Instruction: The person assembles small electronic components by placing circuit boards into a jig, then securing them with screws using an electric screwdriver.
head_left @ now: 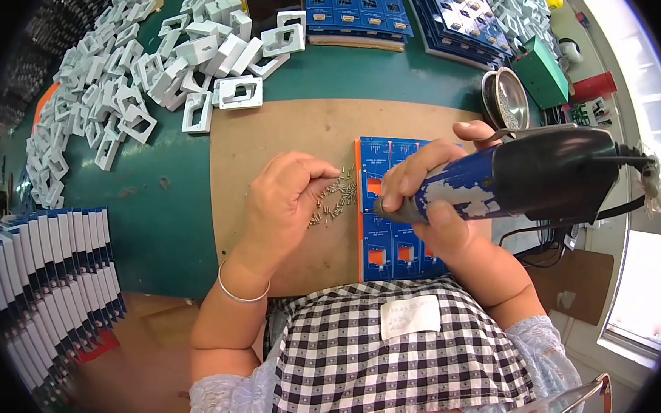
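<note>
My right hand [444, 207] wraps round a blue and black electric screwdriver [555, 168], its paint worn. The tool lies across a blue circuit board panel [382, 241] with orange showing through its cutouts and along its left edge. Beside the panel, my left hand [278, 198] pinches thumb and forefinger together over a loose pile of small metal screws [338, 204]. Whatever is between those fingertips is too small to make out. Panel and screws rest on a brown work board [284, 126]. The screwdriver's tip and part of the panel are hidden behind my right hand.
White plastic frames [239, 93] are heaped at the far left. Stacked blue circuit panels [356, 12] stand at the back. A metal bowl [511, 95] and green box [540, 69] are at the right. Rows of white-and-blue pieces [54, 261] fill the left side. A cable [618, 210] trails right.
</note>
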### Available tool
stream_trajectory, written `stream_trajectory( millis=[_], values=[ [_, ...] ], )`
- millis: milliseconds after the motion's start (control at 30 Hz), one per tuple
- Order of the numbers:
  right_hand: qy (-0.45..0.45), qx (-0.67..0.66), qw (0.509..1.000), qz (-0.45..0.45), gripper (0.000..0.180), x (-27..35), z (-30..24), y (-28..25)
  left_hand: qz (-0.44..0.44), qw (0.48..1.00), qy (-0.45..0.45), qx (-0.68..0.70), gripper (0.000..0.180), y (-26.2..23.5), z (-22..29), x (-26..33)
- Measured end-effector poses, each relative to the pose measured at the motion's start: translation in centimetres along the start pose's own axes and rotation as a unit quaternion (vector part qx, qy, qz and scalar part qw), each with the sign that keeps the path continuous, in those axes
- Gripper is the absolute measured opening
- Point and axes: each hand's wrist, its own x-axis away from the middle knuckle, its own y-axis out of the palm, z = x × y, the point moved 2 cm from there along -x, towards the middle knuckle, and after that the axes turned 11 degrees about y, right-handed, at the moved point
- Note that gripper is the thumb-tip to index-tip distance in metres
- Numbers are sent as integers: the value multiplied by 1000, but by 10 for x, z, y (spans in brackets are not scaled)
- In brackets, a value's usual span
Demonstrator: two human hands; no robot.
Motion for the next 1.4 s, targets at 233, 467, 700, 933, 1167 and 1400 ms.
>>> stream_trajectory(
  millis=[233,467,700,933,1167,1400],
  values=[
    [-20,118,989,-88,67,-4,-2,-5,11,999,33,-6,17,1,-1,1],
    [-57,283,946,-146,62,-10,-7,2,33,999,4,27,17,-2,3,1],
    [-73,77,993,-56,69,-9,22,-6,1,999,29,19,15,0,8,3],
    [-25,-226,968,105,57,-6,22,-41,-118,989,79,-36,16,20,11,2],
    [-127,-190,965,132,67,20,-17,-78,-199,968,95,-121,12,49,20,0],
    [-82,-153,973,150,63,30,-10,-82,-224,950,107,-191,12,59,26,-5]
  ],
)
